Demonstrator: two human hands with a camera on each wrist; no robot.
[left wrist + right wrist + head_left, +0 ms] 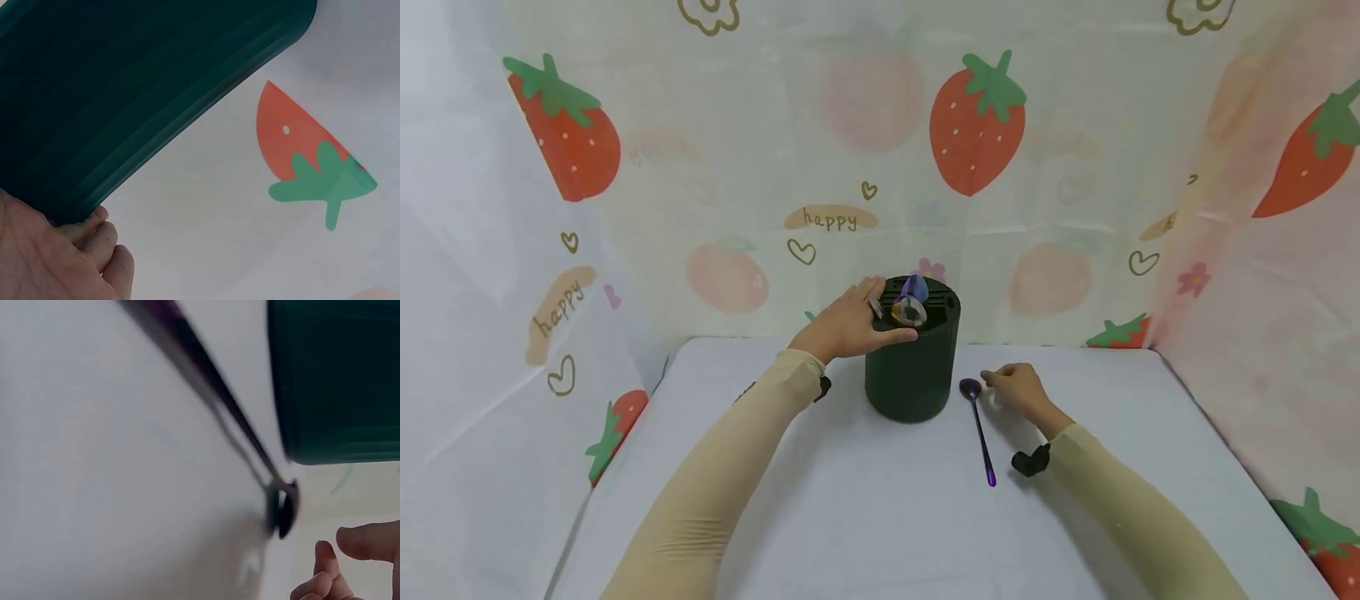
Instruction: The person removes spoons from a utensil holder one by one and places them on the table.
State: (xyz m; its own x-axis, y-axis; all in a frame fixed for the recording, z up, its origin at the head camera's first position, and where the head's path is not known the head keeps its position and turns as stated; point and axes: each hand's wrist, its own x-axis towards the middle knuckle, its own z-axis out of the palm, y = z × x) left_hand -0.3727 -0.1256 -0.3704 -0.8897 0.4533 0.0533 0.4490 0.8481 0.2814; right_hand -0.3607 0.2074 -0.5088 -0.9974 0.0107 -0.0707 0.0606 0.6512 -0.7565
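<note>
The left hand (850, 325) holds the green holder (910, 379), while the right hand (1021, 390), thumb and fingertip slightly apart, is beside the spoon (981, 433).

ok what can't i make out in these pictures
Head: lower parts of the utensils, hidden inside the dark green holder.
Head: part of the holder's rim, under the left hand.
Left wrist: holder's full outline, cut by the top and left edges.
Right wrist: handle tip of the spoon, cut by the top edge.
Right wrist: much of the right hand, cut by frame edges.
</note>
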